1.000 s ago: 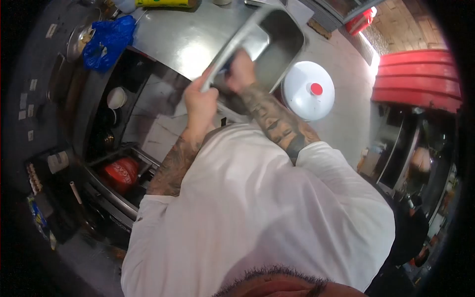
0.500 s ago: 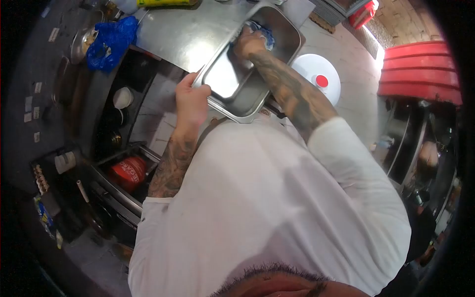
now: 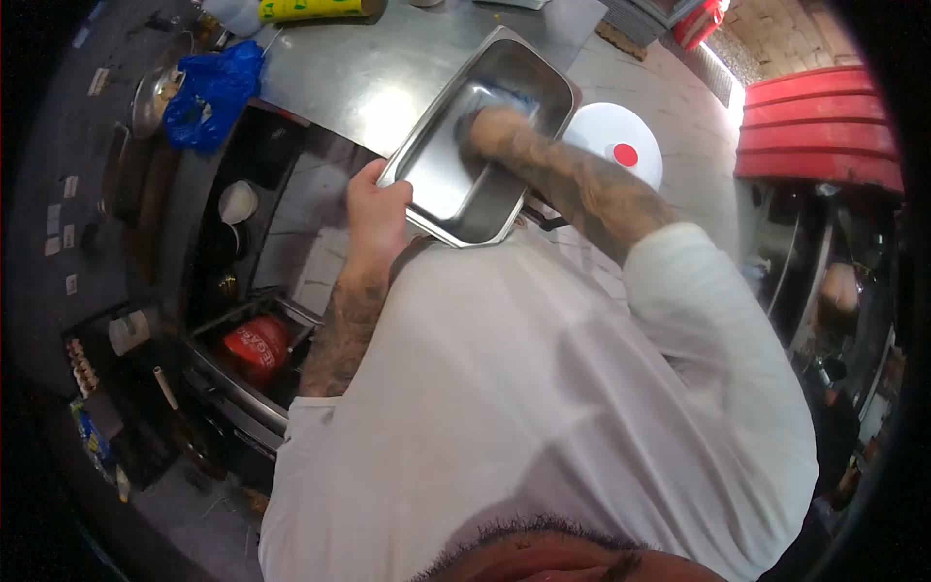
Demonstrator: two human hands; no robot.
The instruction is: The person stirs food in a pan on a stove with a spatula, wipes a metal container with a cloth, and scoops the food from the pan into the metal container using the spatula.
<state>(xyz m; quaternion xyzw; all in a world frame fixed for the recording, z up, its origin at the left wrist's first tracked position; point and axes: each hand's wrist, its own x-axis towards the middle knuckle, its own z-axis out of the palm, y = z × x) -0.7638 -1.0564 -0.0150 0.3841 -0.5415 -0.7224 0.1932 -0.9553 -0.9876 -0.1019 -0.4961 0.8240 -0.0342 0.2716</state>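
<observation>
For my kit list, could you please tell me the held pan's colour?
The pan is plain silver-grey, best seen in the head view.

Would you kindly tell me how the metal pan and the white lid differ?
Shape: the metal pan is rectangular, while the white lid is round.
Colour: the metal pan is shiny grey; the white lid has a red centre.
Handling: the left hand holds the metal pan by its rim; neither hand is on the white lid.
Shared: the right forearm partly hides both.
</observation>
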